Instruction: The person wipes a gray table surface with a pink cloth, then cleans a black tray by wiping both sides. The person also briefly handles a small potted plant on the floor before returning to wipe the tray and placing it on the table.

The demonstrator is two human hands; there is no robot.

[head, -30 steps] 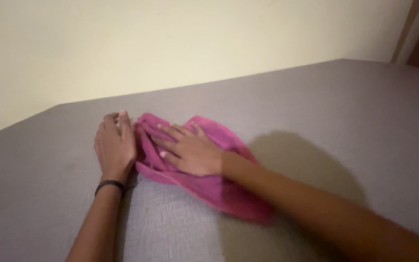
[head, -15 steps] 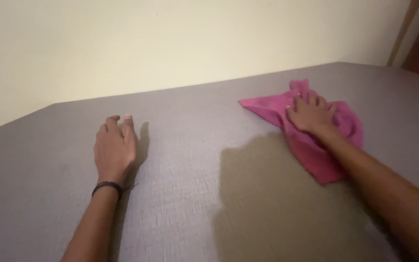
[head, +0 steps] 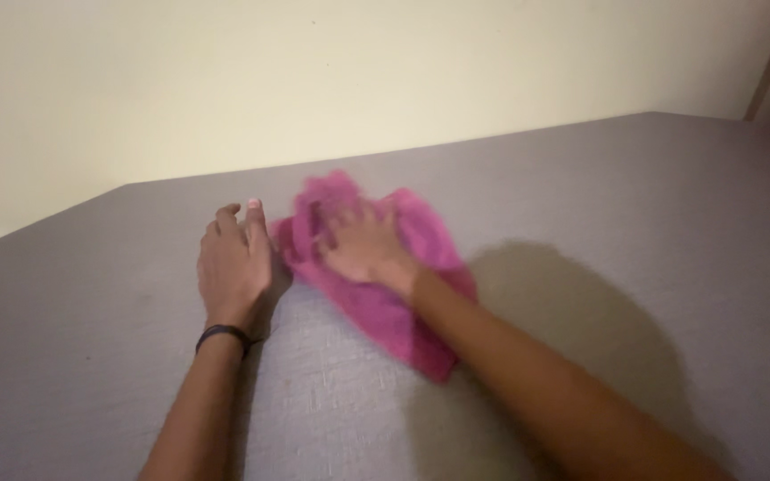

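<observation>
The left hand (head: 235, 267) lies flat on the grey table (head: 626, 205), fingers together, holding nothing, likely as support. Just beside it, the right hand (head: 363, 245) presses with spread, blurred fingers on the pink cloth (head: 385, 307).
</observation>
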